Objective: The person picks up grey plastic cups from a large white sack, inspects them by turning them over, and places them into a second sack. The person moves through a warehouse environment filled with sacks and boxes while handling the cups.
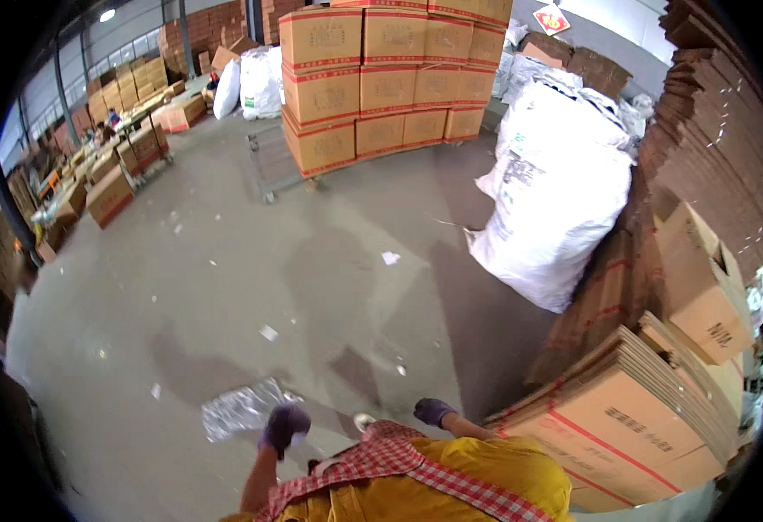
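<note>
My left hand (286,425), in a dark purple glove, hangs low in front of me with its fingers curled in. A crumpled clear plastic sheet (240,409) shows right beside it; I cannot tell whether the hand grips the sheet or the sheet lies on the floor behind. A small pale patch shows at the glove's edge, too small to name. My right hand (434,411), gloved alike, is closed in a loose fist near my side, with nothing seen sticking out. Close to its right leans a stack of flattened cardboard boxes (607,426).
Stacked cartons (320,96) stand on a flat cart (264,165) ahead. A big white woven sack (555,191) is at right, before tall piles of flat cardboard (720,122). An open carton (699,287) tops the near stack. Paper scraps (390,258) litter the grey floor (181,287).
</note>
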A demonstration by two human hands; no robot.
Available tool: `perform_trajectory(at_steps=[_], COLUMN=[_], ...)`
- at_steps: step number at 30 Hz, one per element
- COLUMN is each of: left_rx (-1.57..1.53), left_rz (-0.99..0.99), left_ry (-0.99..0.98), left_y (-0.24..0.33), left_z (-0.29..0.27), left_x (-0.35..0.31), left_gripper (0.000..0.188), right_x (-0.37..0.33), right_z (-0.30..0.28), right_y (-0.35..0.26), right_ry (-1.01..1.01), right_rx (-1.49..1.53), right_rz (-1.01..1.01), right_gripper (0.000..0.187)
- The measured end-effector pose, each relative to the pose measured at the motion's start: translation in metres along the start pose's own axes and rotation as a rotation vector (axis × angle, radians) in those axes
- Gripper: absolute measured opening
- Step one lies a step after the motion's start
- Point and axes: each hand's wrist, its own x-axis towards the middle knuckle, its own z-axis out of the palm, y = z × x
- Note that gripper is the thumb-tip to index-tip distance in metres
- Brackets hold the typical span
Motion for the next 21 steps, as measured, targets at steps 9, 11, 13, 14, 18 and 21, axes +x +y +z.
perform_trajectory(at_steps=[9,11,13,14,18,21], left_rx=[0.071,0.053,0.026,0.015,0.033,0.110], left_rz=[-0.767,-0.813,-0.853,-0.862,-0.814,-0.558], left_ry=[-0.352,-0.340,-0.333,-0.341,-0.363,-0.196], left_y=[-0.205,-0.252,-0.296,-0.318,-0.408,-0.485], left_z=[-0.086,-0.110,-0.131,-0.142,-0.199,-0.261], left_x=[0.050,0.074,0.089,0.099,0.173,0.307], left_gripper=[0.035,0.034,0.033,0.032,0.030,0.029], right_x=[0.343,0.407,0.456,0.478,0.553,0.623], right_z=[-0.145,-0.155,-0.152,-0.150,-0.146,-0.141], right_y=[-0.213,-0.251,-0.254,-0.250,-0.212,-0.169], right_ry=[0.149,0.223,0.166,0.094,-0.406,-0.477], right_rx=[0.195,0.218,0.291,0.266,-0.259,-0.319], right_rz=[-0.509,-0.540,-0.462,-0.407,-0.221,-0.264], right_gripper=[0.022,0.023,0.020,0.020,0.036,0.030])
